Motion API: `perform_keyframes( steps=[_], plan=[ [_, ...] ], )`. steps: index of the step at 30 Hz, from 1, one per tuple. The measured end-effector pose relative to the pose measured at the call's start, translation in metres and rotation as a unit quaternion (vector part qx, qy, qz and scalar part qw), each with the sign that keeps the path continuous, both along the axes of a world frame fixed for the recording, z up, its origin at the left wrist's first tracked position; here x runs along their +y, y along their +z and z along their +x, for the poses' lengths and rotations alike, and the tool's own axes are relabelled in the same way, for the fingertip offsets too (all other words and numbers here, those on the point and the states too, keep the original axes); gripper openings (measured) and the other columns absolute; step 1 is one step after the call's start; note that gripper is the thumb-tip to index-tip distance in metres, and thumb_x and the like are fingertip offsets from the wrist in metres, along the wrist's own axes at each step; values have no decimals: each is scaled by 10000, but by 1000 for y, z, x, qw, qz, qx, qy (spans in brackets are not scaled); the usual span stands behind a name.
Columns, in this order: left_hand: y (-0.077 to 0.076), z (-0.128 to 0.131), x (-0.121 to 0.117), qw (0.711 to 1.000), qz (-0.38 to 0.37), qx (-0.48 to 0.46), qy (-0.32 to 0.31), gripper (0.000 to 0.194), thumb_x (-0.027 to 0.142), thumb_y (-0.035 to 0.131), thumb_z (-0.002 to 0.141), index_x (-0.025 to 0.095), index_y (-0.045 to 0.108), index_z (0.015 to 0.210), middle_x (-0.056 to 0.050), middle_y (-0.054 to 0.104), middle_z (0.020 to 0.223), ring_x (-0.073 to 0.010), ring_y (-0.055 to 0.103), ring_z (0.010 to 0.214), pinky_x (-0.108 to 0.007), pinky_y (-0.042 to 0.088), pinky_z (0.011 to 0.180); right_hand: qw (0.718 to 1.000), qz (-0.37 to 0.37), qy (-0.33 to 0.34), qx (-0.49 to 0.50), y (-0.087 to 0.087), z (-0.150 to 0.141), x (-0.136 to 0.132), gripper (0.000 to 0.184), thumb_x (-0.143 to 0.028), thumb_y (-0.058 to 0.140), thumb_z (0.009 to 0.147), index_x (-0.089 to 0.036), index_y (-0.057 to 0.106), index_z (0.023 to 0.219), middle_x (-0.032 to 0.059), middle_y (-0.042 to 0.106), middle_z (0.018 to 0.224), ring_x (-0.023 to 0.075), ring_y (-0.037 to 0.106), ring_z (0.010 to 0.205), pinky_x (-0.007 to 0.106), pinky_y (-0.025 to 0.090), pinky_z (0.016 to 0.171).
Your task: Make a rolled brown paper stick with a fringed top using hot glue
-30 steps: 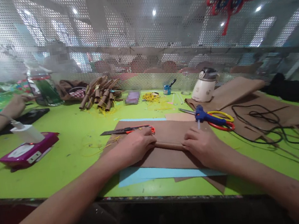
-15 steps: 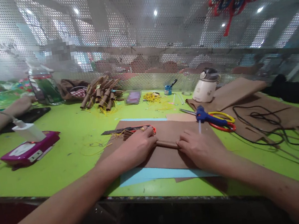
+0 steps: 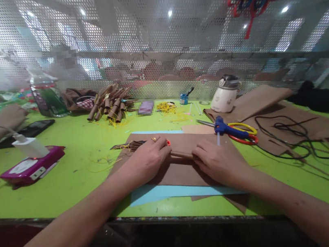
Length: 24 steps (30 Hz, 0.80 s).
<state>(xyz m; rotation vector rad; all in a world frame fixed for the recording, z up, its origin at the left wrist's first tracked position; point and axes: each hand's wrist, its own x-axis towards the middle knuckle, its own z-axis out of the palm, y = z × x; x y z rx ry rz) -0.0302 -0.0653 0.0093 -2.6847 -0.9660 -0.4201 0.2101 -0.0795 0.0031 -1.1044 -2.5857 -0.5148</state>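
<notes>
Between my two hands lies a thin brown paper roll [image 3: 182, 154], its ends hidden under my fingers. My left hand [image 3: 152, 157] is closed on the roll's left part, and my right hand [image 3: 215, 159] is closed on its right part. Beneath them is a brown paper sheet [image 3: 172, 176] with light blue paper [image 3: 159, 192] showing along its lower edge. Just beyond my left hand, a fringed brown piece with yellow thread [image 3: 133, 146] lies partly covered. To the right of my right hand rest a blue glue gun [image 3: 230, 129] and scissors with yellow and red handles [image 3: 250, 128].
A purple power strip [image 3: 34, 165] with a white charger stands at left, near another person's hand [image 3: 12, 116] and a phone [image 3: 34, 128]. Behind are a bottle [image 3: 47, 93], several brown paper rolls [image 3: 114, 106] and a white flask [image 3: 225, 94]. A black cord [image 3: 299, 155] loops at right.
Both hands and the paper roll have shifted slightly away from me across the sheet. The other person's hand at left has moved a little to the left.
</notes>
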Motion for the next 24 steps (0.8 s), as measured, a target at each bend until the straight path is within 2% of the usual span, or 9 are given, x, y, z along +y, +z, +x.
perform_keyframes(
  steps=[5, 8, 12, 16, 20, 24],
  plan=[
    [-1, -2, 3, 999, 13, -29, -5, 210, 144, 420, 898, 158, 595, 1013, -109, 558, 1016, -197, 544, 872, -344, 457, 793, 999, 35, 19, 4, 3, 7, 4, 166, -210, 508, 912, -173, 584, 769, 62, 560, 789, 199, 487, 759, 301, 312, 612],
    [-1, -1, 0, 999, 36, 11, -11, 185, 134, 422, 901, 151, 594, 965, -106, 560, 989, -201, 534, 857, -345, 451, 773, 999, 27, 23, -3, 3, 9, 6, 151, -190, 507, 909, -171, 599, 791, 74, 571, 823, 222, 473, 849, 319, 345, 698],
    [4, 1, -10, 996, 65, 59, -14, 183, 105, 409, 904, 128, 576, 975, -114, 558, 990, -207, 523, 815, -360, 447, 761, 998, 41, 35, -7, 2, 9, 5, 143, -136, 492, 899, -153, 627, 856, 84, 578, 821, 232, 452, 850, 332, 357, 719],
    [12, 4, -18, 997, 57, 49, 4, 220, 98, 404, 898, 129, 554, 1055, -119, 554, 1018, -203, 529, 772, -362, 454, 737, 996, 79, 41, 9, 1, 9, 4, 189, -132, 453, 913, -146, 642, 902, 92, 574, 800, 239, 439, 830, 350, 355, 710],
    [10, 8, -21, 997, 52, 43, 28, 238, 112, 401, 891, 138, 546, 1079, -125, 559, 1038, -207, 537, 775, -350, 454, 714, 992, 111, 48, 25, 0, 11, 4, 215, -140, 436, 923, -143, 651, 918, 97, 571, 790, 241, 430, 816, 359, 359, 709],
    [10, 9, -20, 997, -20, -22, 64, 226, 232, 483, 871, 169, 547, 1079, -98, 582, 1018, -208, 562, 808, -332, 456, 725, 990, 119, 67, 30, 0, 12, 3, 232, -127, 434, 922, -126, 652, 1004, 104, 587, 791, 240, 425, 809, 360, 375, 715]
  ],
)
